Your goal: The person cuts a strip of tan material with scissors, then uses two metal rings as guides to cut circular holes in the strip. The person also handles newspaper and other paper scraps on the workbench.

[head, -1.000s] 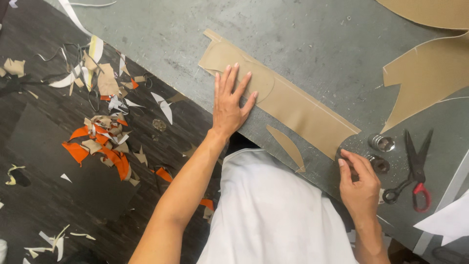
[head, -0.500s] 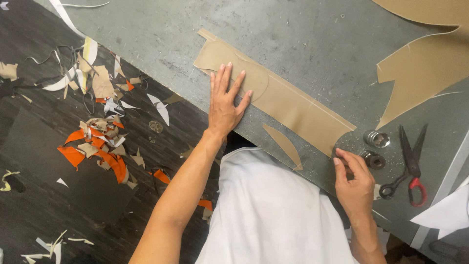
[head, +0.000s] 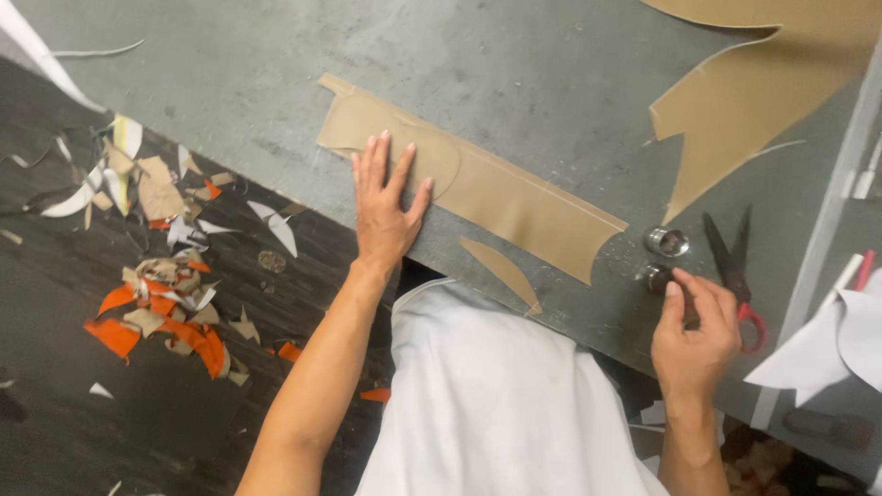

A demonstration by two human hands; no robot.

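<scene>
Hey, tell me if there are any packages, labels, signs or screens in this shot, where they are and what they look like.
None in view: only tan cut sheets on the grey table, scissors, two metal cylinders and scraps on the floor.

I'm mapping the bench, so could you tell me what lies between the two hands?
In the head view, between the left hand and right hand lie the long tan strip and a small tan offcut.

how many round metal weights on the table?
2. One metal weight stands by the right end of the tan strip, beside the scissors. The other weight sits just below it, under the right hand fingertips. More may be hidden.
</scene>
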